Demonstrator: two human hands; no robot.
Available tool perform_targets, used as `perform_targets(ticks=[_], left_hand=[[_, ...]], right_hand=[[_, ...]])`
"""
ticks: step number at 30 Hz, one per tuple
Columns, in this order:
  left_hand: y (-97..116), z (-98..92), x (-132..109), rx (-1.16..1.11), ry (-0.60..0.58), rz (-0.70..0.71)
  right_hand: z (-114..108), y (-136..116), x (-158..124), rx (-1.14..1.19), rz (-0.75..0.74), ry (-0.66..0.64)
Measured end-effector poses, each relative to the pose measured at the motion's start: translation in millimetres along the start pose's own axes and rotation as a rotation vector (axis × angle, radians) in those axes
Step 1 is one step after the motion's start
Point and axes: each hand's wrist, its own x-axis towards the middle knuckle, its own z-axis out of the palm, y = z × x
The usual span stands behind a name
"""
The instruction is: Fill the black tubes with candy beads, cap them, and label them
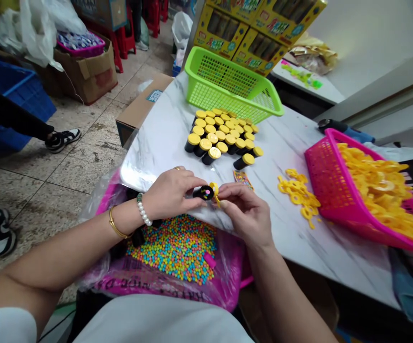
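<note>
Between thumb and fingers, my left hand (173,191) grips a small black tube (204,192) whose open end faces me, with bits of colour inside. A yellow plastic cap (214,188) is pinched by my right hand (246,212), right beside the tube's mouth. Beyond my hands stand several black tubes with yellow lids (212,138) in a close group. A small printed packet (242,179) lies just past my right fingers. Below my hands, a pink tub (235,278) lined with clear plastic holds many small coloured beads (178,245) and a pink scoop-like piece (210,259).
To the right, a pink basket (349,200) is heaped with yellow plastic pieces; a loose pile of yellow pieces (299,193) lies beside it. A green basket (233,85) stands behind the tubes, before stacked yellow boxes (242,33). A cardboard box (142,105) is left of the table.
</note>
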Motion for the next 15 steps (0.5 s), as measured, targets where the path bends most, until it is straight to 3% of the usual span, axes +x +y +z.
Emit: perform_targets(ticks=[4, 10, 12, 15], left_hand=[[-0.7, 0.7, -0.2, 0.016, 0.007, 0.009], [-0.2, 0.6, -1.0, -0.005, 0.013, 0.006], [-0.4, 1.0, -1.0, 0.000, 0.010, -0.005], [-1.0, 1.6, -0.7, 0.021, -0.002, -0.017]], right_hand=[[1.4, -2.6, 7.9, 0.006, 0.167, -0.042], [0.1, -11.5, 13.1, 0.043, 0.297, -0.178], [-1.7, -12.7, 12.7, 0.025, 0.262, -0.126], [-5.2, -18.5, 14.4, -0.173, 0.082, -0.119]])
